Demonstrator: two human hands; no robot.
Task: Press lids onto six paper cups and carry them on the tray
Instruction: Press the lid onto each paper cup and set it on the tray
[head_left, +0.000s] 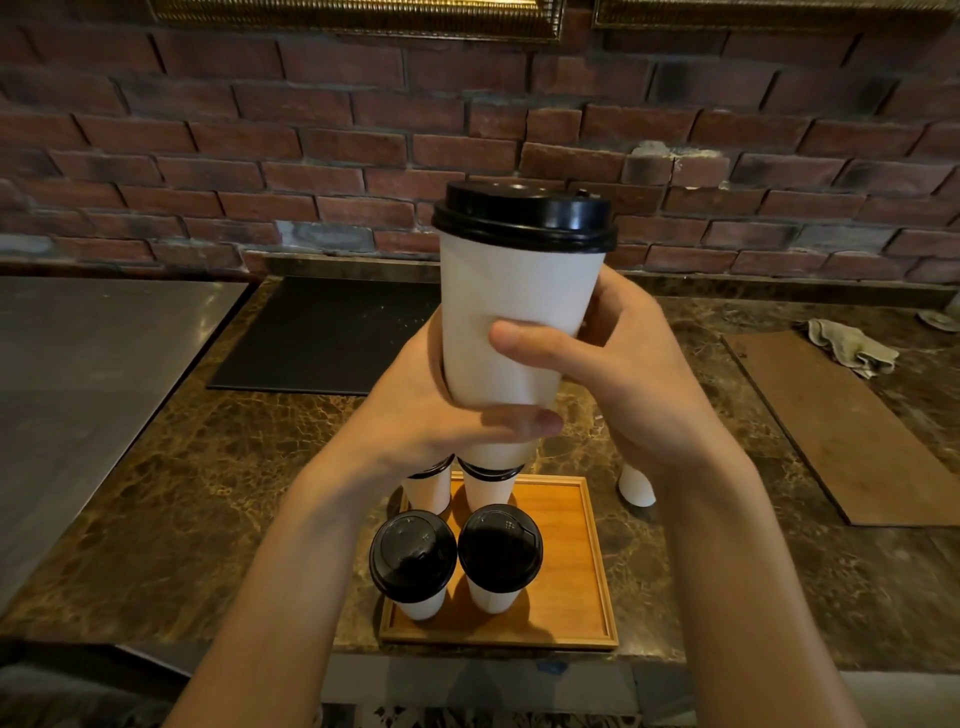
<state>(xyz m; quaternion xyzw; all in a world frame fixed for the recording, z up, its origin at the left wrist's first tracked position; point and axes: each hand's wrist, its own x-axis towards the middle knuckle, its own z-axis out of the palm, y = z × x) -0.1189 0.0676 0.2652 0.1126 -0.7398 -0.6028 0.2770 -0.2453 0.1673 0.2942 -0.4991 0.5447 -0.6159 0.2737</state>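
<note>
Head view: both hands hold one white paper cup (511, 312) up in the air, above the far end of the wooden tray (569, 587).
- Black lid (524, 215) sits on the cup's rim; cup leans slightly.
- Left hand (431, 415) is wrapped round the cup's lower part, thumb across the front near the base.
- Right hand (634, 374) is wrapped round the middle, thumb across the front, fingers behind.
- Tray stands on the marble counter (208, 493) near its front edge and carries four lidded cups: two near cups (413, 558), two far cups (485, 486) partly hidden by the hands.
- Sixth cup (636, 488) stands on the counter just right of the tray; its top is hidden behind the right wrist.
- Black mat (322, 338) lies at the back; brown board (831, 426) and crumpled cloth (852, 345) lie at right.
</note>
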